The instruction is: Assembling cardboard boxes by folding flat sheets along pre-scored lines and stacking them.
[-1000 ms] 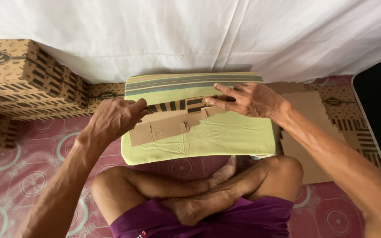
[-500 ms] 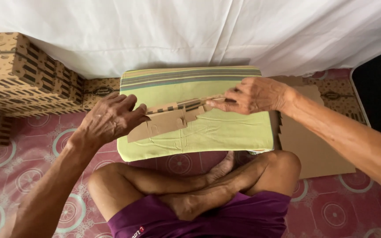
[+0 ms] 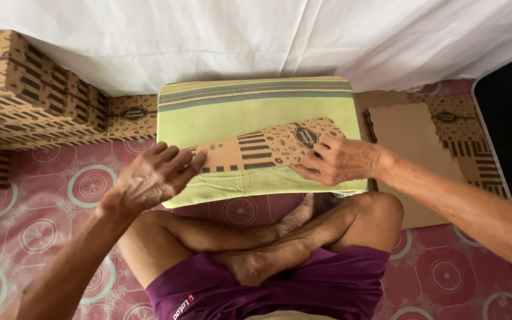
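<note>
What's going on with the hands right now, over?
Left hand and right hand open, flat on printed cardboard piece. Cardboard lies on green cushion. Nothing in the way.

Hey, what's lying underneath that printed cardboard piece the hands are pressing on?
The cardboard piece lies on a green striped cushion, which sits on the patterned floor. The left hand and right hand cover its ends; the cushion surface directly beneath is hidden.

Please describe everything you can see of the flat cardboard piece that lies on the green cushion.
The cardboard piece is a flat, long strip of brown card, printed with dark stripes, small patterns and an oval mark. It lies printed side up, slanting across the green cushion. The left hand touches its left end and the right hand presses on its right end. Its edges look stepped, with tabs.
</note>
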